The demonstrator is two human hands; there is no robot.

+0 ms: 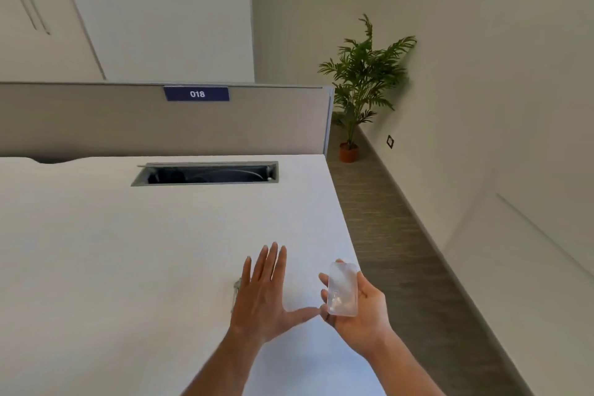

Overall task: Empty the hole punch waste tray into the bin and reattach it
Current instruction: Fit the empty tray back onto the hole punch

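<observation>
Near the desk's right front corner, both hands hover close together over the white desk (128,251). Right hand (360,315) is palm-up w/ fingers curled round the waste tray (343,289), a clear plastic shell held upright-ish, long axis running away from the person; thumb sits on its left edge, fingertips show past the top and right side. A few pale bits lie in the tray's lower end, prob. paper chads, though the view is too soft to be sure. Left hand (266,296) is spread flat and wide, palm down, fingers pointing away, holding nothing; its thumb reaches right and nearly meets the right hand's thumb, just below-left of the tray. Tucked under the left hand's outer edge, a small grey metal piece (237,291) peeks out on the desk surface; mostly hidden, so can't tell what it is. Beyond the fingertips of both hands, well apart, a rectangular cable slot (205,173) is cut into the desk, dark inside w/ cables showing. Past that stands a beige partition (96,119) w/ a blue label (196,93) reading 018. To the right of the right hand the desk ends and grey floor (401,235) runs along the wall; far off in that direction, by the partition's end, a potted plant (363,80) stands in a terracotta pot.
</observation>
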